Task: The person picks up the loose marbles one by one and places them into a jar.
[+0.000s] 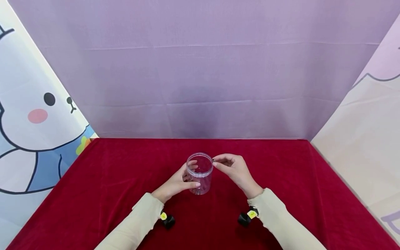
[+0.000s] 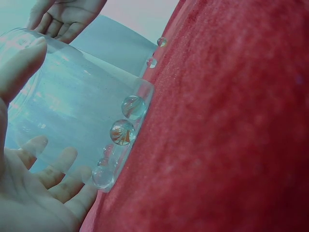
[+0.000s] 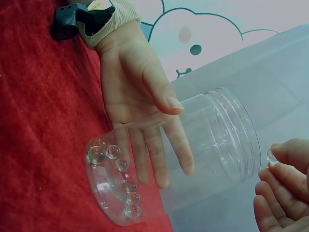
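Observation:
A clear, lidless plastic jar (image 1: 204, 182) stands upright on the red cloth. My left hand (image 1: 178, 182) grips its left side, the thumb across the front and the fingers around the back. Several glass marbles (image 3: 133, 198) lie at the jar's bottom, and one with an orange swirl (image 2: 122, 132) shows through the wall. Just right of the rim, my right hand (image 1: 234, 170) pinches a clear glass marble (image 3: 272, 155) between thumb and index finger. That marble is outside the jar's mouth, mostly covered by the fingertips in the head view.
Red velvet cloth (image 1: 140, 156) covers the table. Past the jar in the left wrist view, two small marbles (image 2: 161, 42) appear along the cloth. A lilac curtain (image 1: 200, 86) hangs at the back, with printed cartoon panels (image 1: 31, 139) at the sides.

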Demonstrator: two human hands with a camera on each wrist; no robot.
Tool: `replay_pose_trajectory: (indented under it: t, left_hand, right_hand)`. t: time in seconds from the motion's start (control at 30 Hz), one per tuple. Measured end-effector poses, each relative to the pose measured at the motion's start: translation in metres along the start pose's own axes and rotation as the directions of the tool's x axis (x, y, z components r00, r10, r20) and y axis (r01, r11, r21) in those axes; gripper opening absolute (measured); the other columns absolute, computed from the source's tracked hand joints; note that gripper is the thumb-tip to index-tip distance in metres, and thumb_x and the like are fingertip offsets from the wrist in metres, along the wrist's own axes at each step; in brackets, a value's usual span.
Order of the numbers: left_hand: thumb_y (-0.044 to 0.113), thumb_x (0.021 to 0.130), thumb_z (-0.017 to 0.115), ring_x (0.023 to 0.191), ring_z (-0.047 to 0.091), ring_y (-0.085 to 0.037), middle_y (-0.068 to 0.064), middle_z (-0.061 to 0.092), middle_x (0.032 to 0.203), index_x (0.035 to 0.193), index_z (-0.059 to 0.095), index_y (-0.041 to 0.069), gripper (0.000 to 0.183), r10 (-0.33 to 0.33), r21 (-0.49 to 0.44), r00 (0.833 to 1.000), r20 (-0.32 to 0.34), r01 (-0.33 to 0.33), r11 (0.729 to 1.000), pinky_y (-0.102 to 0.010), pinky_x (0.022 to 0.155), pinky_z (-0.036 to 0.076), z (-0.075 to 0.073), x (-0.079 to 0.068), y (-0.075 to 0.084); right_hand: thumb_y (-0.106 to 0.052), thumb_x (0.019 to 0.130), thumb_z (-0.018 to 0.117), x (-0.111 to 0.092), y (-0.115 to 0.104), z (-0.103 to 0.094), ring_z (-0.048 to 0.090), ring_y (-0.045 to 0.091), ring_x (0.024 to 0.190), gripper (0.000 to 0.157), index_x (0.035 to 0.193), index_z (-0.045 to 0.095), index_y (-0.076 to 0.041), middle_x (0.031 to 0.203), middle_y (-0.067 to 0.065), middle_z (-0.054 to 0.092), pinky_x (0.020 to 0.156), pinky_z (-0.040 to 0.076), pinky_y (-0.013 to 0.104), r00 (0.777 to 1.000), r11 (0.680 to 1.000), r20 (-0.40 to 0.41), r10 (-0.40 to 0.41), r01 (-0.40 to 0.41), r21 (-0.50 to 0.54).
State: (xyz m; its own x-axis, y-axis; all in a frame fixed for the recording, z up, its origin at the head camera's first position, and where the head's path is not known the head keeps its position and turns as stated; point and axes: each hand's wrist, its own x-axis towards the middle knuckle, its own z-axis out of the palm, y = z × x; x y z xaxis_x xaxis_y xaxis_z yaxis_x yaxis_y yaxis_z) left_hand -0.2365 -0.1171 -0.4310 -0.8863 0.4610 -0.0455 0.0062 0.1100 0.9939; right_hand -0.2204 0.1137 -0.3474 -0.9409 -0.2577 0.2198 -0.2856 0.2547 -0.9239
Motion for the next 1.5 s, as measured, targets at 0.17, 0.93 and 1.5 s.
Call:
replay_pose_trajectory:
  t: [0.17, 0.93, 1.5]
  left_hand:
    - [0.02, 0.084, 0.072, 0.134, 0.034, -0.031, -0.006, 0.036, 0.146, 0.145, 0.028, 0.026, 0.076, -0.001, -0.003, 1.0, 0.001, 0.001, 1.0, -0.051, 0.104, 0.035, 0.0, 0.0, 0.0]
    - [0.02, 0.083, 0.073, 0.133, 0.033, -0.03, -0.009, 0.034, 0.147, 0.148, 0.024, 0.018, 0.082, 0.006, 0.011, 1.0, -0.001, -0.006, 1.0, -0.053, 0.106, 0.032, 0.001, 0.002, 0.001]
    - [0.018, 0.083, 0.072, 0.134, 0.033, -0.029, -0.01, 0.034, 0.148, 0.148, 0.024, 0.018, 0.081, 0.025, 0.017, 1.0, 0.006, -0.025, 1.0, -0.053, 0.108, 0.028, 0.0, 0.002, -0.002]
  right_hand:
    - [-0.013, 0.085, 0.07, 0.007, 0.016, 0.001, 0.065, 0.016, 0.082, 0.021, 0.102, 0.07, -0.001, 0.099, 0.012, 0.07, 0.074, 0.053, 0.026, 0.998, 0.998, -0.005, -0.061, 0.061, -0.013]
    - [-0.001, 0.083, 0.069, 0.004, -0.003, 0.006, 0.064, 0.024, 0.086, 0.02, 0.101, 0.067, 0.009, 0.102, 0.021, 0.066, 0.073, 0.052, 0.021, 0.997, 0.996, -0.014, -0.076, 0.075, -0.045]
    - [-0.016, 0.084, 0.072, -0.003, 0.037, -0.013, 0.065, 0.022, 0.088, 0.024, 0.104, 0.069, -0.004, 0.103, 0.019, 0.068, 0.078, 0.052, 0.024, 1.0, 1.0, -0.028, -0.012, 0.012, -0.022]
